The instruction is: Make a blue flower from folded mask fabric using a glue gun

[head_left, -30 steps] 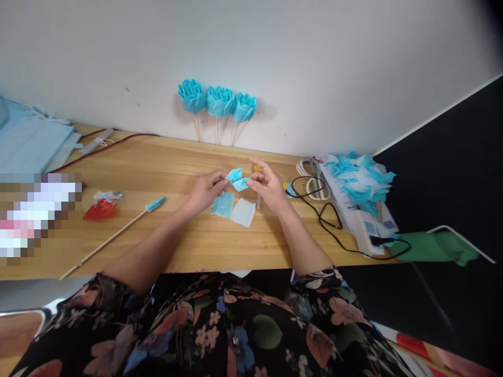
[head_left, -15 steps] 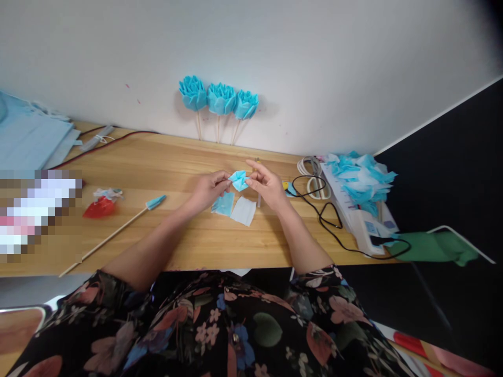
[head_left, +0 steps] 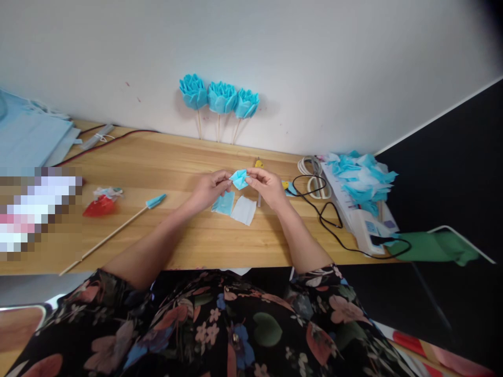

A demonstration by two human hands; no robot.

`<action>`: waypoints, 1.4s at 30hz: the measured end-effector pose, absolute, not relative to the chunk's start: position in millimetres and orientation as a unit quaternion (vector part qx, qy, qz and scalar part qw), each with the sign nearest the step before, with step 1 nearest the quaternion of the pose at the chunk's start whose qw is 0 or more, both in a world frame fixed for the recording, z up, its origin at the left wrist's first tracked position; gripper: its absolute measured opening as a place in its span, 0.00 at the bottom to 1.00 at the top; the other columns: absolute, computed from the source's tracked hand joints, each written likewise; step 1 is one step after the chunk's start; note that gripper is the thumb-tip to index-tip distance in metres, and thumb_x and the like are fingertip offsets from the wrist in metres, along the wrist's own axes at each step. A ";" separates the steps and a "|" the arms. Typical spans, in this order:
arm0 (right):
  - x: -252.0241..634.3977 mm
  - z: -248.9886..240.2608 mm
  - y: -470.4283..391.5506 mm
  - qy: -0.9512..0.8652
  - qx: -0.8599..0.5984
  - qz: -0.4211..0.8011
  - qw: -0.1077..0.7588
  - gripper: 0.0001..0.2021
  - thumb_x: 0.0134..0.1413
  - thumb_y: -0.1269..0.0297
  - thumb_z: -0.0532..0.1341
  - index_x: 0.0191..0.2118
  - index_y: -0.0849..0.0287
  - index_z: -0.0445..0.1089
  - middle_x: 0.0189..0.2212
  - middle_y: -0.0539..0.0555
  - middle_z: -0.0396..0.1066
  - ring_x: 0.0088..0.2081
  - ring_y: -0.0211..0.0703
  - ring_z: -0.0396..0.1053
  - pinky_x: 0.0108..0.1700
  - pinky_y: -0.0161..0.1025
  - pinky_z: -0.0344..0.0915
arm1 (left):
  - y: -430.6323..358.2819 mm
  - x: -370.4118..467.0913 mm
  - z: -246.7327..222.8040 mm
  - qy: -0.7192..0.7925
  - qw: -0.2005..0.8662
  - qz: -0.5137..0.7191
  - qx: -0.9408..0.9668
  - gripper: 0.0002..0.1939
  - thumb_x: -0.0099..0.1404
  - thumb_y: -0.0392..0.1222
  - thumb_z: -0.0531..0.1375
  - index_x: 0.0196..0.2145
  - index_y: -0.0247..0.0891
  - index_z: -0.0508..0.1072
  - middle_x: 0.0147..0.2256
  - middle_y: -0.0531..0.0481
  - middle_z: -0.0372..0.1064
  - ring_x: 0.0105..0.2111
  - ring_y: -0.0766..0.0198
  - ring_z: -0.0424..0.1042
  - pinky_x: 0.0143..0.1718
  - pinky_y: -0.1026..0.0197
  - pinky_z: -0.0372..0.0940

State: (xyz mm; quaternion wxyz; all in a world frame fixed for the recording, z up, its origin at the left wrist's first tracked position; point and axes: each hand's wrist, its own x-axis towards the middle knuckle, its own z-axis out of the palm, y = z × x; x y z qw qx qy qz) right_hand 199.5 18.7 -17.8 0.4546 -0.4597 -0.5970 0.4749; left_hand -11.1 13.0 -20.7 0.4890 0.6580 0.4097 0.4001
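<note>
A small folded piece of light blue fabric (head_left: 239, 179) is held up over the desk between both hands. My left hand (head_left: 212, 189) pinches its left corner, and my right hand (head_left: 267, 187) grips the right side between thumb and fingers. Below them on the wood lie a blue fabric square (head_left: 223, 204) and a white fabric square (head_left: 243, 210), side by side. Just beyond my right hand is a tool with a yellow part (head_left: 259, 163), partly hidden by the fingers.
Several blue fabric flowers (head_left: 222, 98) on sticks lean against the wall. A stick with a blue tip (head_left: 118, 230) and a red bag (head_left: 100, 205) lie left. Right are a black cable (head_left: 320, 214), scissors (head_left: 317, 188), a power strip (head_left: 363, 230) and piled blue scraps (head_left: 359, 175).
My right hand's raised fingers have come down and closed on the folded fabric, uncovering the yellow part behind. My left hand keeps its pinch.
</note>
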 end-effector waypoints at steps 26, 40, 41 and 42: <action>200.8 -24.2 20.2 -0.636 -0.441 0.450 0.446 0.11 0.53 0.54 0.67 0.34 0.55 0.70 0.28 0.47 0.68 0.31 0.37 0.65 0.38 0.38 0.63 | 8.6 -9.6 -10.5 0.411 0.564 0.380 0.607 0.15 0.60 0.53 0.62 0.32 0.37 0.73 0.26 0.52 0.70 0.25 0.69 0.66 0.28 0.65 0.63; 196.0 -12.2 12.8 -0.612 -0.449 0.480 0.440 0.27 0.52 0.42 0.66 0.54 0.52 0.73 0.47 0.55 0.76 0.51 0.46 0.72 0.55 0.45 0.68 | 9.1 -9.0 -15.7 0.436 0.541 0.387 0.606 0.09 0.60 0.46 0.62 0.31 0.37 0.71 0.25 0.53 0.68 0.24 0.69 0.64 0.26 0.65 0.59; 195.2 -13.3 12.8 -0.615 -0.448 0.483 0.433 0.28 0.51 0.42 0.67 0.54 0.52 0.72 0.47 0.55 0.75 0.50 0.47 0.72 0.55 0.45 0.68 | 8.9 -8.8 -15.8 0.435 0.539 0.387 0.610 0.09 0.60 0.46 0.62 0.30 0.37 0.71 0.25 0.53 0.68 0.24 0.69 0.64 0.26 0.65 0.59; 194.3 -14.7 12.8 -0.620 -0.449 0.483 0.425 0.29 0.50 0.44 0.67 0.55 0.51 0.72 0.47 0.54 0.75 0.49 0.46 0.72 0.54 0.45 0.69 | 8.9 -8.6 -16.2 0.433 0.537 0.387 0.612 0.09 0.59 0.46 0.62 0.30 0.37 0.71 0.24 0.54 0.67 0.23 0.70 0.63 0.26 0.65 0.58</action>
